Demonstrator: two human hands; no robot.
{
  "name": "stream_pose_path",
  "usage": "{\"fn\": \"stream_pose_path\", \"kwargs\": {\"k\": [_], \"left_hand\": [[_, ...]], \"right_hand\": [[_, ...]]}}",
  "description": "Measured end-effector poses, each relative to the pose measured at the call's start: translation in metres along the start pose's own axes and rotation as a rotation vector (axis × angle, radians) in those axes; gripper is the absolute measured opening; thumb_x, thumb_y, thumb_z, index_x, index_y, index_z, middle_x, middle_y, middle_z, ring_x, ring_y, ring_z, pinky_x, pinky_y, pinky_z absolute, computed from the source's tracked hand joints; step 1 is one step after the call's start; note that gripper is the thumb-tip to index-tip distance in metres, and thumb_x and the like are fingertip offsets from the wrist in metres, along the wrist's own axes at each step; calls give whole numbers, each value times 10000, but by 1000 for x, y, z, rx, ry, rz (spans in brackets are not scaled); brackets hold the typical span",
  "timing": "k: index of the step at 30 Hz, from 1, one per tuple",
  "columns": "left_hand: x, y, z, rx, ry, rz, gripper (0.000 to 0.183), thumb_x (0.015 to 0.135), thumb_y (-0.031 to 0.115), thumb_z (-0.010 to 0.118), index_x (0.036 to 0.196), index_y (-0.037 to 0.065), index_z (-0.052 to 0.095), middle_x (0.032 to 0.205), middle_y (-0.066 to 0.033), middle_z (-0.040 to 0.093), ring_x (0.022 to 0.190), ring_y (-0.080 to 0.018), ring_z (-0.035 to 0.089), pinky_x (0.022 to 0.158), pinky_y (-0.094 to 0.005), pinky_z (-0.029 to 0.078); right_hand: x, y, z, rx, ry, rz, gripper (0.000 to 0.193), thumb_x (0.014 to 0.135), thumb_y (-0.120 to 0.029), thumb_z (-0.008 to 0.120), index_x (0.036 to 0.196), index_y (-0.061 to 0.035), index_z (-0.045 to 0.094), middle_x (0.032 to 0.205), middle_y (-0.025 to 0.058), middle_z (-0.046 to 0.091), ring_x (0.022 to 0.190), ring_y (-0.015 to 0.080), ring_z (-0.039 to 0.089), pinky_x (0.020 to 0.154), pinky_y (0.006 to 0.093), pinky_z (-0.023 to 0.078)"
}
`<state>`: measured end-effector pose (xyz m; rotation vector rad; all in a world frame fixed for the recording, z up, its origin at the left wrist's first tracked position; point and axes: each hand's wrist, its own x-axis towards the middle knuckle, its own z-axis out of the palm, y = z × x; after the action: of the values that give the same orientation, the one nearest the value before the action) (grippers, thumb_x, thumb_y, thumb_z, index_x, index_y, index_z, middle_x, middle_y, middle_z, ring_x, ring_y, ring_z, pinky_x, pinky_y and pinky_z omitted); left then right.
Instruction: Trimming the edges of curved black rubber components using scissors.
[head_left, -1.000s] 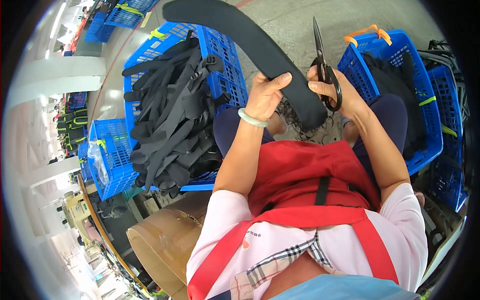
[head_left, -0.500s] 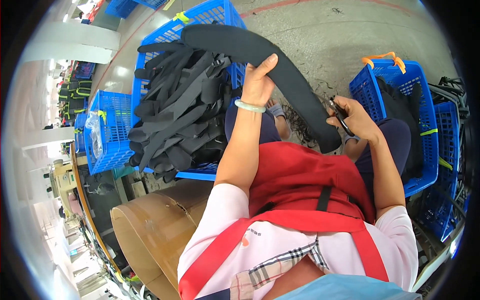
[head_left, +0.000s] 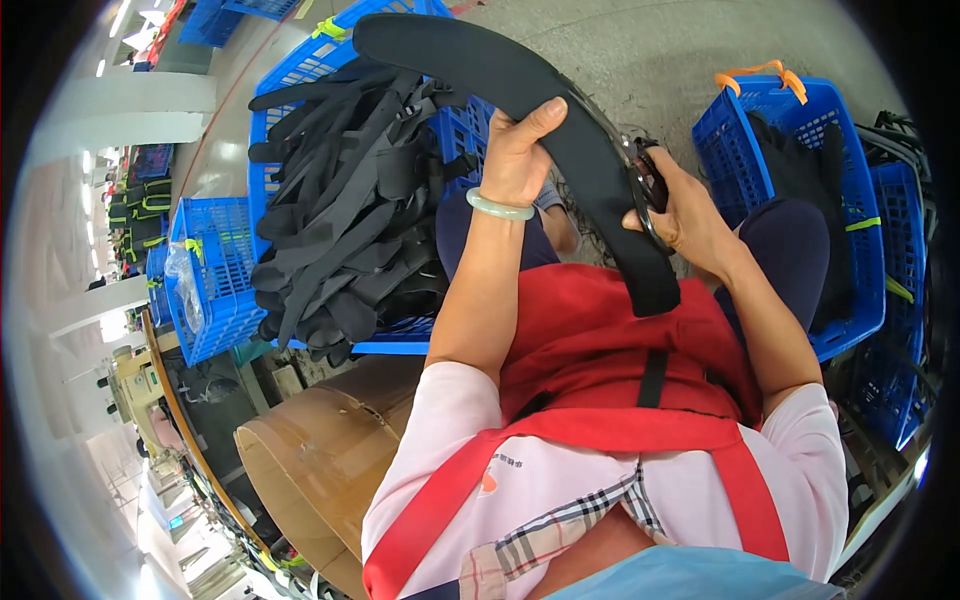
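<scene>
My left hand (head_left: 522, 150) grips a long, curved, padded black strap (head_left: 605, 190) near its middle, thumb lying on top. The strap arcs from the upper left down to my lap. In my right hand (head_left: 682, 212) is a pair of scissors (head_left: 640, 165), fingers through the handles. Its blades lie along the strap's right edge, pointing up and away from me. Whether the blades touch the fabric I cannot tell. A heap of similar black straps (head_left: 350, 200) fills the large blue crate to the left.
The large blue crate (head_left: 390, 347) stands left of my knees, a smaller blue crate (head_left: 215, 270) beyond it. Another blue crate (head_left: 735, 160) with black pieces stands at right. A cardboard box (head_left: 300, 450) sits by my left elbow. Black scraps lie on the floor (head_left: 640, 60).
My right hand has moved up and left with the scissors, whose blades now lie along the strap's edge. The strap's lower end has shifted slightly; my left hand keeps its grip.
</scene>
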<state>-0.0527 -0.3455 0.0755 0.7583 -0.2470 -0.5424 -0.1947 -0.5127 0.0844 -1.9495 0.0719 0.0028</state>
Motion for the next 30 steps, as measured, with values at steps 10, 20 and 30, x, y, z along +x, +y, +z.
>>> {"fn": "stream_pose_path", "kwargs": {"k": [10,20,30], "left_hand": [[-5,-9,4,37,-36,-45,136,808,-20,702,907,71,677,880,-14,673,811,-130,640,751,-281,520],[-1,-1,1,42,-77,-37,142,812,-24,696,926,59,683,903,-31,684,824,-144,651,763,-293,531],[-5,-5,5,-22,-11,-4,169,800,-49,690,921,67,671,885,-31,674,809,-150,650,755,-299,534]], "right_hand": [[4,-8,-8,-198,30,81,596,776,-387,750,1139,17,504,751,230,596,745,403,608,675,410,460],[3,0,-4,-153,19,112,574,786,-379,748,1120,28,519,676,179,549,636,274,536,619,364,445],[4,-1,0,-67,39,129,528,786,-330,757,1097,25,520,746,192,595,677,293,584,667,372,466]]}}
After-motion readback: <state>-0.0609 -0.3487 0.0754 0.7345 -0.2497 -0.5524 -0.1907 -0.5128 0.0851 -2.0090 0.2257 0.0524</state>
